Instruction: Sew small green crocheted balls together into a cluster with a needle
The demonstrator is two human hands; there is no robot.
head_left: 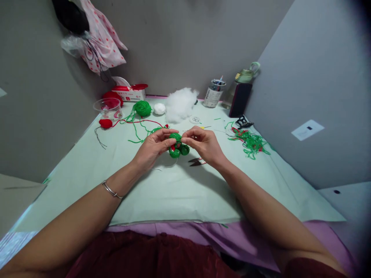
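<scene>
A green crocheted piece (178, 146) with small red parts is held above the pale green table cover (174, 193), between both hands. My left hand (153, 146) grips its left side with closed fingers. My right hand (203, 143) pinches its upper right side with thumb and forefinger. A thin light thread hangs below the piece towards the cover. Whether a needle is in my fingers I cannot make out.
Small thread snips (197, 161) lie just under my right hand. A green yarn ball (142, 108), white stuffing (180, 104), a red yarn piece (106, 123), a clear cup (108, 108), a pen jar (213, 92) and a pile of yarn scraps (251, 142) lie around. Grey walls close in the table.
</scene>
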